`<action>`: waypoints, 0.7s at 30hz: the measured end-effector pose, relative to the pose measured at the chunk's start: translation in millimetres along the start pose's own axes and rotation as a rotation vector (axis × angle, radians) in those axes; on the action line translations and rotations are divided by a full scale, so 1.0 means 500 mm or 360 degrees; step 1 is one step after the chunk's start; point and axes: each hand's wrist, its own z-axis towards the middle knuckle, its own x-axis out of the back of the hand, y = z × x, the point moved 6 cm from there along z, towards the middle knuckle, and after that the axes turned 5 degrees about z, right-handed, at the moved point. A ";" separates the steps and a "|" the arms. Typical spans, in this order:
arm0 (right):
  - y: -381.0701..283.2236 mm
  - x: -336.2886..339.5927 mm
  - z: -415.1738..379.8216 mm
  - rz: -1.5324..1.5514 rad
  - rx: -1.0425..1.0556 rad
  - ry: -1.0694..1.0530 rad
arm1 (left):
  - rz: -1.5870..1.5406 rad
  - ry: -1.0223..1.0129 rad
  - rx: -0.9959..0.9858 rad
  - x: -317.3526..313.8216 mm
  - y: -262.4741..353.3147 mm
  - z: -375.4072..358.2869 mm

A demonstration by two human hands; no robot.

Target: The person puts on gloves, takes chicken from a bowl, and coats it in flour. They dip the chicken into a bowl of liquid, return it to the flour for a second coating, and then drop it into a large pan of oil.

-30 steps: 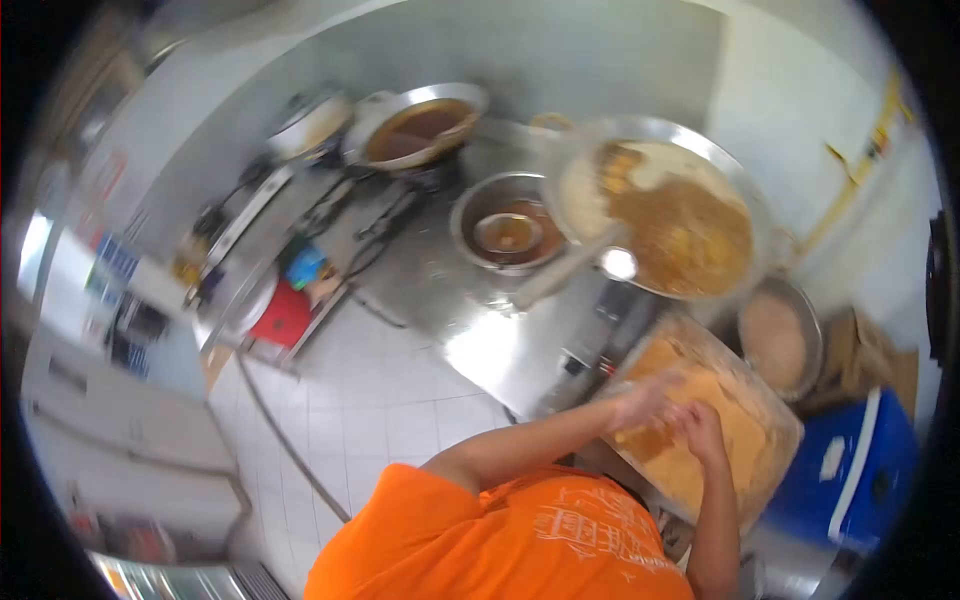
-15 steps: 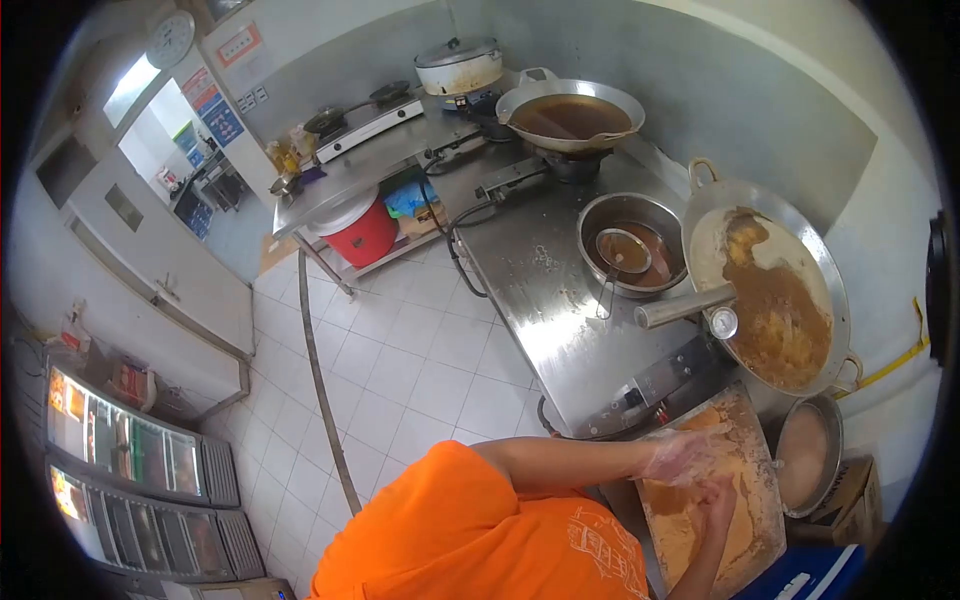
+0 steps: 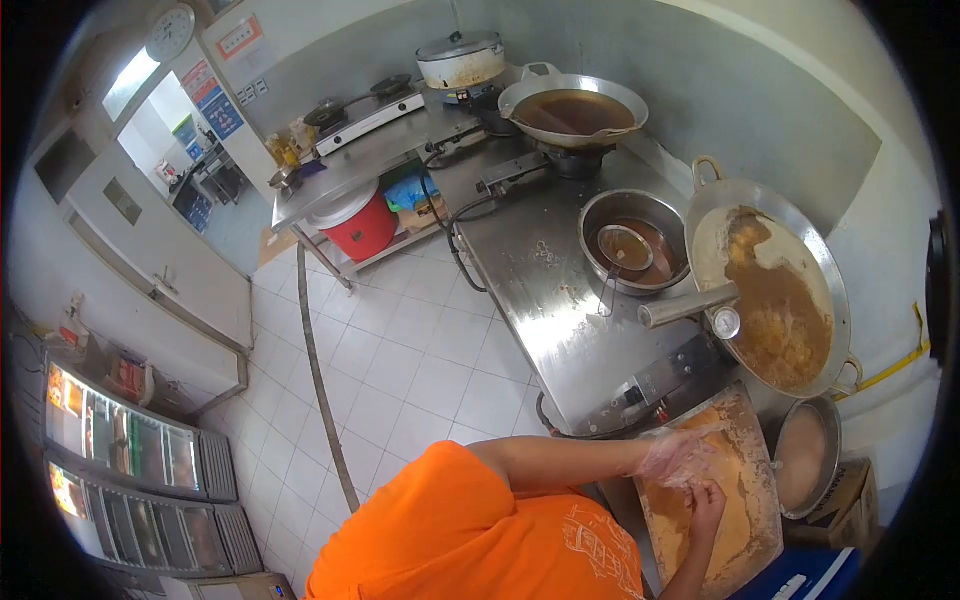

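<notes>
My left hand (image 3: 680,458), in a thin clear plastic glove (image 3: 655,462), is over a floury metal tray (image 3: 748,420) spread with orange-tan breading powder (image 3: 750,480). Its fingers look stretched out, though the glove blurs them. Just below, my right hand (image 3: 707,503) is bare, with bent fingers pinching at the glove near the left hand. Whether the right fingers hold anything besides the glove is hidden.
A wok of bubbling oil (image 3: 800,330) with a thermometer (image 3: 725,321) stands beyond the tray. Near it are a steel pot with a strainer (image 3: 627,248), a basin of pale liquid (image 3: 805,460), a cardboard box (image 3: 848,500) and another wok (image 3: 580,105).
My right hand has shifted slightly toward the left and turned, its fingers now more visible against the glove. The left hand stays over the tray, its fingers moved a little.
</notes>
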 end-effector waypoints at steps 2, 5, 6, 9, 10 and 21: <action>-0.011 -0.005 -0.010 -0.0144 0.0116 0.0019 | 0.0050 0.0079 0.0025 -0.020 0.002 -0.017; 0.019 0.008 0.018 0.0012 0.0224 0.0109 | 0.0125 -0.0195 -0.0111 -0.087 0.037 -0.060; 0.041 0.024 0.009 0.0117 0.0229 0.0186 | 0.0145 -0.0279 -0.0144 -0.101 0.036 -0.061; -0.029 -0.014 0.000 -0.0175 -0.0003 0.0558 | 0.0043 -0.0594 -0.0253 -0.088 0.026 -0.032; 0.034 0.012 0.018 -0.0448 0.0101 0.0638 | -0.0092 -0.0567 -0.0257 -0.033 -0.006 -0.009; -0.076 0.043 -0.037 -0.1095 0.0457 0.1320 | 0.0448 0.0344 0.0249 -0.071 -0.064 -0.212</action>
